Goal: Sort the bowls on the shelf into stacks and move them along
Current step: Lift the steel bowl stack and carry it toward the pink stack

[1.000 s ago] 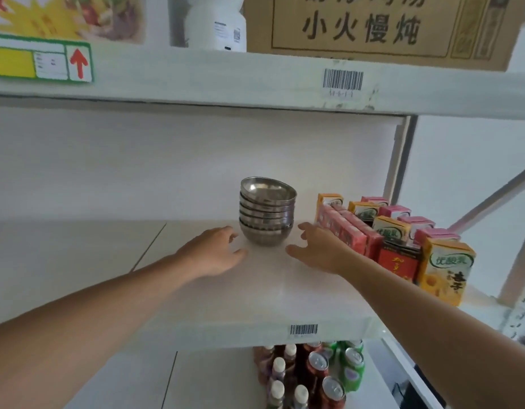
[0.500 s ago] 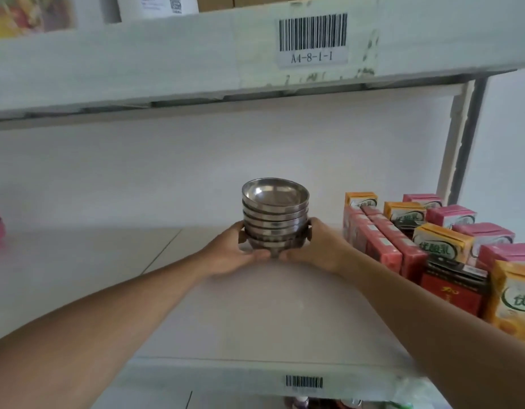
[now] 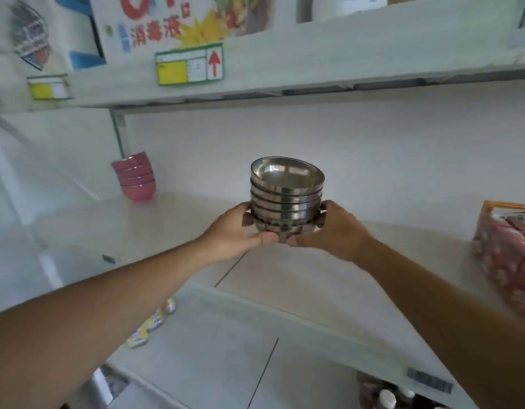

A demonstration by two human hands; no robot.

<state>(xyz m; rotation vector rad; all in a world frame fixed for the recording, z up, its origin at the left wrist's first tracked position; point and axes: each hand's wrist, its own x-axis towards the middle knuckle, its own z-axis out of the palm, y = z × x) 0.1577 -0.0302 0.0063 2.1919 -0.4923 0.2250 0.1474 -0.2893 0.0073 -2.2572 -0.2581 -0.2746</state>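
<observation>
A stack of several steel bowls [image 3: 286,193] is held up above the white shelf [image 3: 329,278], in the middle of the view. My left hand [image 3: 236,231] grips the bottom bowl from the left and my right hand [image 3: 333,230] grips it from the right, thumbs meeting under the front. A stack of several pink bowls [image 3: 135,177] stands on the shelf at the back left, beside a metal upright, well apart from both hands.
Pink and orange drink cartons [image 3: 504,246] stand at the right edge of the shelf. The upper shelf [image 3: 314,63] with price tags hangs overhead. Bottles and packets show on the lower shelf below.
Both hands closed on the steel stack, lifted it off the shelf and carried it left; the view swung left, bringing the pink stack into sight and leaving the cartons at the right edge.
</observation>
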